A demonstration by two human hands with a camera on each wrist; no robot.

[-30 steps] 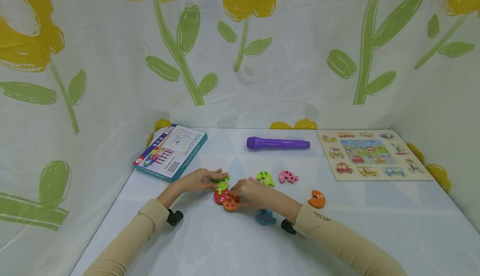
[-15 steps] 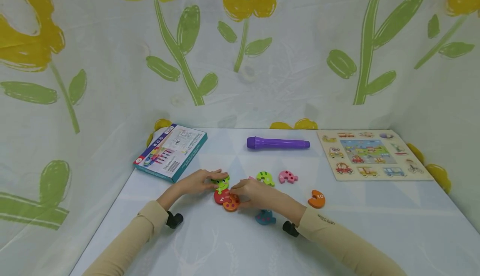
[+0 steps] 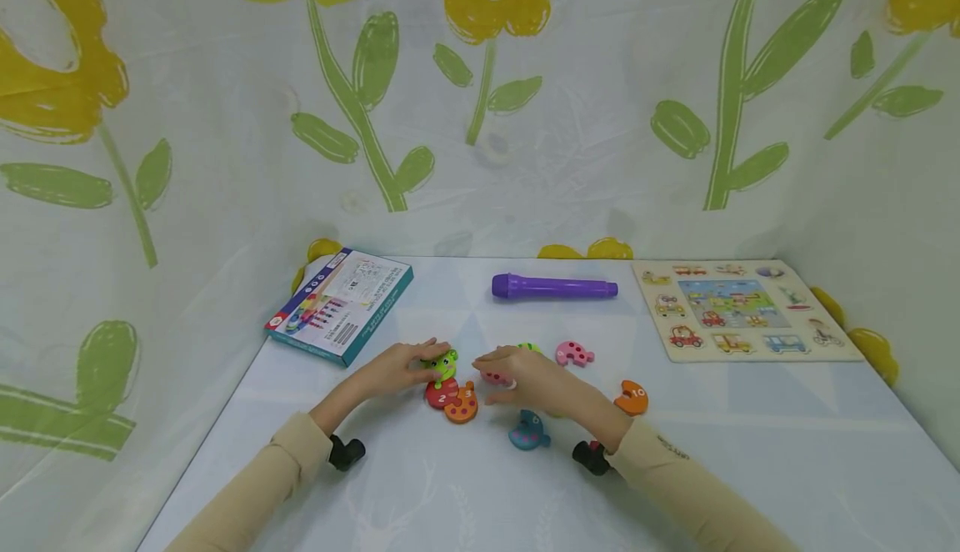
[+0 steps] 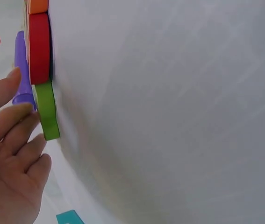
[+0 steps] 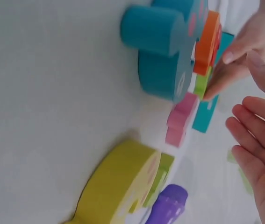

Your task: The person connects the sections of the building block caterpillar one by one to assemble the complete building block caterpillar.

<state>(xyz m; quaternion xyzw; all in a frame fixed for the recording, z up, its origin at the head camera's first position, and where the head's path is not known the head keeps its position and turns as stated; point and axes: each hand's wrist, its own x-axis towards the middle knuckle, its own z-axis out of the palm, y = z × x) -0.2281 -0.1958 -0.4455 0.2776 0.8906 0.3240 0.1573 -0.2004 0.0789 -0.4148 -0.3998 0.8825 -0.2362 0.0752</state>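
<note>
Joined puzzle pieces lie at the table's middle: a green caterpillar head (image 3: 442,366), a red piece numbered 2 (image 3: 440,395) and an orange spotted piece (image 3: 462,406). My left hand (image 3: 393,368) reaches over the head from the left. Its fingers are relaxed at the green piece in the left wrist view, with the thumb apart from them. Just right of the joined pieces, my right hand (image 3: 540,381) hovers with loose fingers above a pink piece (image 3: 495,378). The right wrist view shows nothing in its palm.
Around my right hand lie a blue piece (image 3: 529,432), a pink spotted piece (image 3: 574,353), an orange piece numbered 10 (image 3: 631,398) and a yellow piece (image 5: 118,184). Farther back are a teal-edged box (image 3: 345,302), a purple microphone-shaped toy (image 3: 555,287) and a picture puzzle board (image 3: 738,343).
My right hand has let go of the orange spotted piece and moved right, baring it beside the red piece. The left hand has barely shifted.
</note>
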